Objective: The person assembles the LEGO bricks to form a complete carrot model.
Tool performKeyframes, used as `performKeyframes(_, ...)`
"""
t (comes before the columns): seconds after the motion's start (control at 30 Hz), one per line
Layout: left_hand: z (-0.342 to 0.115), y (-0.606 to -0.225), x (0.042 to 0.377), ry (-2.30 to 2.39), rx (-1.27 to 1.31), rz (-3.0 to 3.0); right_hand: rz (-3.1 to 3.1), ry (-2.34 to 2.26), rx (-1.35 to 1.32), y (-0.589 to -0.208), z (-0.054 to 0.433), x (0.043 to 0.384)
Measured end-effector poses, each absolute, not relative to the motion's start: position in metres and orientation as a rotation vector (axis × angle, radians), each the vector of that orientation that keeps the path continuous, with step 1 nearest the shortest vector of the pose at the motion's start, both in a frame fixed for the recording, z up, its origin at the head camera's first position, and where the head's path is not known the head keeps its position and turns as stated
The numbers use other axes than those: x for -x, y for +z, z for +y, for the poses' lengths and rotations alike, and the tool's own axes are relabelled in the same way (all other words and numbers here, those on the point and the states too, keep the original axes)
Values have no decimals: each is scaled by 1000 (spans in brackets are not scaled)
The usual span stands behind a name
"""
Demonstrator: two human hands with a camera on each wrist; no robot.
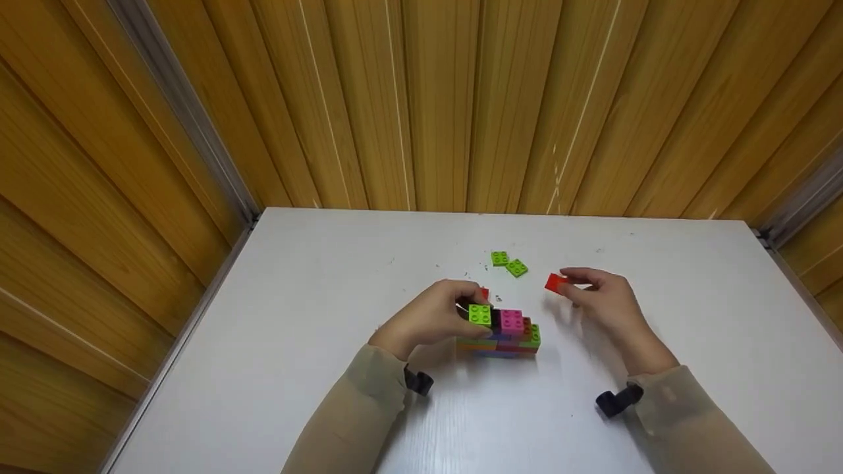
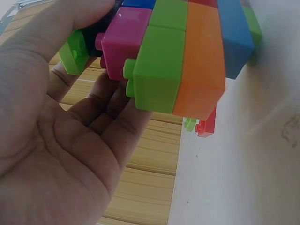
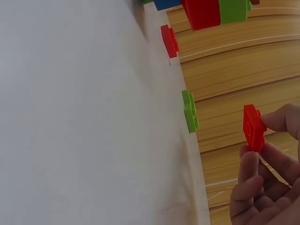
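Note:
Near the middle of the table, my left hand grips the upper left part of a stack of toy building bricks, thumb in front and fingers behind. Lime green and pink bricks top the stack; orange, blue, red and green ones show below, and in the left wrist view a lime brick sits beside an orange brick. Off to the right, my right hand pinches a small flat red brick above the table. The right wrist view shows this red brick between thumb and fingertips.
Two flat lime green bricks lie behind the stack. Another red brick lies just behind it, partly hidden by my left hand; the right wrist view shows this red brick on the white table. Wood-patterned panels rise at the table's back edge.

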State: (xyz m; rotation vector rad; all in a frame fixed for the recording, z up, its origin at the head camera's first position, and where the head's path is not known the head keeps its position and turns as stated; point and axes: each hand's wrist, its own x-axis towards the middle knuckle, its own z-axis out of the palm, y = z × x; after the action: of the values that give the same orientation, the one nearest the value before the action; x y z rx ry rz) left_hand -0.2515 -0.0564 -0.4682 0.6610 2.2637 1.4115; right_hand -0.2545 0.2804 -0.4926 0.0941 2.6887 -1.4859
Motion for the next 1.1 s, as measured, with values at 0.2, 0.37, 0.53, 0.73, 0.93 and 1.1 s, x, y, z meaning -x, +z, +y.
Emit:
performKeyframes(0.2,-56,-468,252,1405,-643,2269,2588,-1544,-8,-483,267,245)
performKeyframes(0.37,-56,-469,252,1403,-654,2267,2537,-1584,104,-474,258,235)
performKeyframes(0.53,-56,-469,252,1392,-669,2277,2491,-1628,215,-468,251,226)
performKeyframes(0.73,-56,-469,252,1383,-674,2281,2450,-1592,359,-463,243,217)
performKeyframes(0.93,-55,-469,252,1392,-685,2284,2475,-1550,458,-458,237,210)
performKeyframes(1.1,-56,-469,252,1386,-687,2294,2567,-1472,509,-457,235,208)
